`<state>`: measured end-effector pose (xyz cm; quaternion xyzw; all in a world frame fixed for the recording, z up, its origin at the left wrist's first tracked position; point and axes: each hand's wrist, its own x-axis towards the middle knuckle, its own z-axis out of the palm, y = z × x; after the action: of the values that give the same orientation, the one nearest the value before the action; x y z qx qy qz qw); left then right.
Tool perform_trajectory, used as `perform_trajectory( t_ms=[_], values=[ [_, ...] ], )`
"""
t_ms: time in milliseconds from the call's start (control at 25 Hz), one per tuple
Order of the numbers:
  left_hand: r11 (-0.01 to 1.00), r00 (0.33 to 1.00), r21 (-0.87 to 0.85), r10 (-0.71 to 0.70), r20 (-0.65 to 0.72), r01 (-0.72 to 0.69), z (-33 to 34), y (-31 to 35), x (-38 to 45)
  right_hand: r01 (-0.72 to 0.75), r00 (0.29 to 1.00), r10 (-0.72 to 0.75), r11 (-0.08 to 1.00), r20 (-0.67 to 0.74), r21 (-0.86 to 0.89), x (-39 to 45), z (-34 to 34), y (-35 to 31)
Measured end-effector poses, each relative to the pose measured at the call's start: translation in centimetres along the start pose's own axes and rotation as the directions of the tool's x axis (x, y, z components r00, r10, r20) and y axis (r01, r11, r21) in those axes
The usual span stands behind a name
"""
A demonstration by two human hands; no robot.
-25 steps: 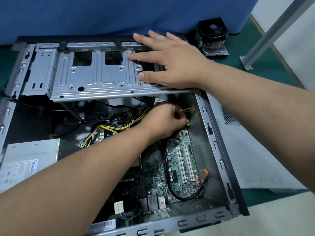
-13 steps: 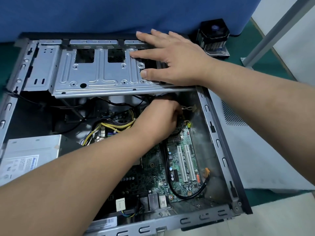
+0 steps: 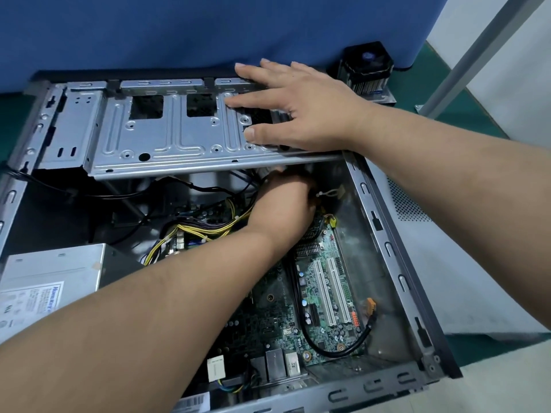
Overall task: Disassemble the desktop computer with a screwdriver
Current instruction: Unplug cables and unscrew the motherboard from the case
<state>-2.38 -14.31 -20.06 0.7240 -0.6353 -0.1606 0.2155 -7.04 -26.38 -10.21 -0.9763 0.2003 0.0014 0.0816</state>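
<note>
His right hand [image 3: 301,110] lies flat, fingers straight, on the drive cage [image 3: 167,135]. Just below it, the left hand [image 3: 283,204] reaches under the cage; I can't tell its grip.

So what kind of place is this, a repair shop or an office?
Probably a repair or teardown bench: an opened computer case lies on green matting, a removed cooler fan sits beside a blue partition.

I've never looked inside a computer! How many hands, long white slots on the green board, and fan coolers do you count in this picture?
Hands: 2 (left hand, right hand)
White slots: 2
Fan cooler: 1
Total: 5
</note>
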Motion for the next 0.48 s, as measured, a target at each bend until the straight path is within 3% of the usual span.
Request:
perform_trajectory(
  t_ms=[160,320,480],
  values=[
    [0.999,0.999,-0.039,-0.005,-0.046,0.003,0.0,-0.4,0.1,0.005,1.000,-0.005,1.000,0.002,0.012,0.0,-0.1,-0.2],
    [0.988,0.994,-0.110,-0.102,0.027,0.104,-0.2,-0.2,1.3,0.005,1.000,-0.005,1.000,0.003,0.009,-0.1,-0.1,0.0],
    [0.985,0.992,-0.125,-0.108,0.064,0.116,0.1,-0.3,1.8,0.015,1.000,-0.015,1.000,0.000,0.013,0.0,-0.2,0.0]
  ],
)
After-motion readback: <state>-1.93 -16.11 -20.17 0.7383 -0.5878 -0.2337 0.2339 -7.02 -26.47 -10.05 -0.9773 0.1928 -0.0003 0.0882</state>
